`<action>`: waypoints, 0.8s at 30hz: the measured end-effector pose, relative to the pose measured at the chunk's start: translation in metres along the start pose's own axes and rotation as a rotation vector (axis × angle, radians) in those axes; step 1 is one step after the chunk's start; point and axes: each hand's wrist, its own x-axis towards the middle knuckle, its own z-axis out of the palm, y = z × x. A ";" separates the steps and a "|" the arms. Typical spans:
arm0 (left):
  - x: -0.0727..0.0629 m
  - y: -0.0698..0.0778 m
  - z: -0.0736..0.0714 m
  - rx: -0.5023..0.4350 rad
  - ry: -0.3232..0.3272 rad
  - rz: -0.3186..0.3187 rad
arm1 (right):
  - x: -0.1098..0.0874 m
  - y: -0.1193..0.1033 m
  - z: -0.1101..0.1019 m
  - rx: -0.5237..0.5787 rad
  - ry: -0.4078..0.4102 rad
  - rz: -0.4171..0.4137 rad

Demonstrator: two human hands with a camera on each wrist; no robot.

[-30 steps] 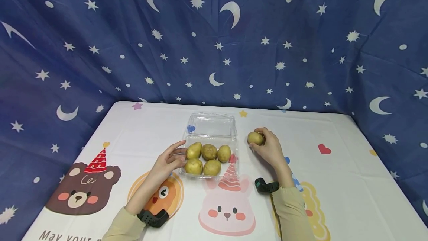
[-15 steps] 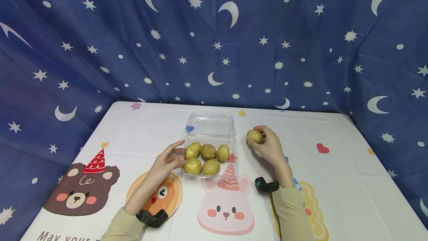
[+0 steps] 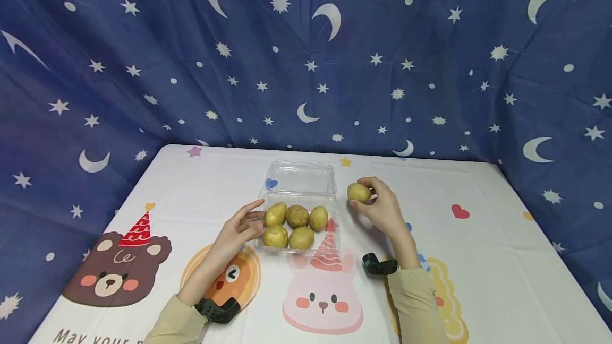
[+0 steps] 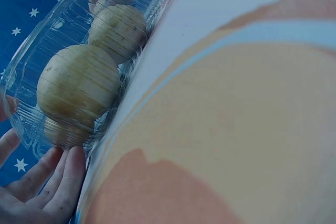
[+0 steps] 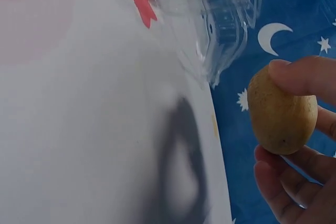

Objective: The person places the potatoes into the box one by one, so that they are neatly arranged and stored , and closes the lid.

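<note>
A potato [image 3: 358,192] is pinched between the thumb and fingers of my right hand [image 3: 384,207], held above the table to the right of a clear plastic clamshell box [image 3: 334,246]. Several potatoes lie in the box's base, one of them a brownish potato [image 3: 297,216]; its right end shows bare plastic. The box's lid [image 3: 301,178] is folded back, away from me. My left hand [image 3: 239,230] rests at the box's left side with relaxed fingers. In the left wrist view, fingertips [image 4: 75,156] touch the plastic wall near the potatoes [image 4: 79,82].
A white tablecloth [image 3: 516,259] printed with cartoon animals covers the table. Behind it hangs a blue curtain [image 3: 268,100] with moons and stars. Each wrist wears a black camera band, such as the left band [image 3: 219,310].
My right hand has moved slightly left and up with the potato, closer to the box. My left hand and the box have stayed in place.
</note>
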 end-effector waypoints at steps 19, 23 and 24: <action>0.001 -0.003 0.000 0.002 -0.012 0.016 | -0.012 -0.015 0.005 -0.032 -0.010 -0.111; 0.001 -0.002 0.001 0.005 -0.014 0.009 | -0.016 -0.015 0.002 -0.023 -0.006 -0.124; 0.001 -0.002 0.001 0.002 -0.012 0.007 | -0.017 -0.015 0.001 -0.020 -0.005 -0.126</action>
